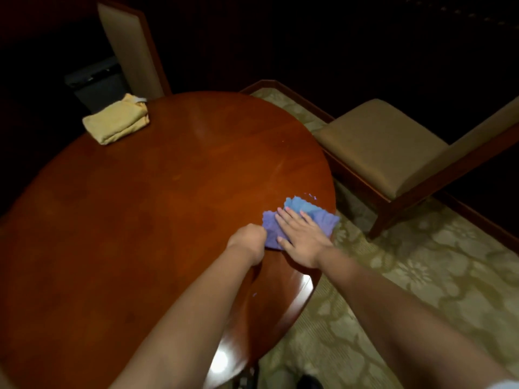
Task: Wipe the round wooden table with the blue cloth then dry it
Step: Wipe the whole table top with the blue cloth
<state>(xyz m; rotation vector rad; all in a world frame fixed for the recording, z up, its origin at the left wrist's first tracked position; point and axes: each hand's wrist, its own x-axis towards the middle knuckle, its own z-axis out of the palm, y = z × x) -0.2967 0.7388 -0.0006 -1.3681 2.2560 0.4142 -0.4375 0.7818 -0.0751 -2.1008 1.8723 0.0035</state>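
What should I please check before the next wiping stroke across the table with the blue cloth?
1. Blue cloth lies flat on the round wooden table: ok, though its right corner overhangs the rim.
2. Right hand presses flat on the cloth: ok.
3. Left hand grips the cloth's left edge: ok.
4. Wiping path free: not ok, the folded yellow towel sits at the far left edge.
5. Surface already wet: cannot tell.
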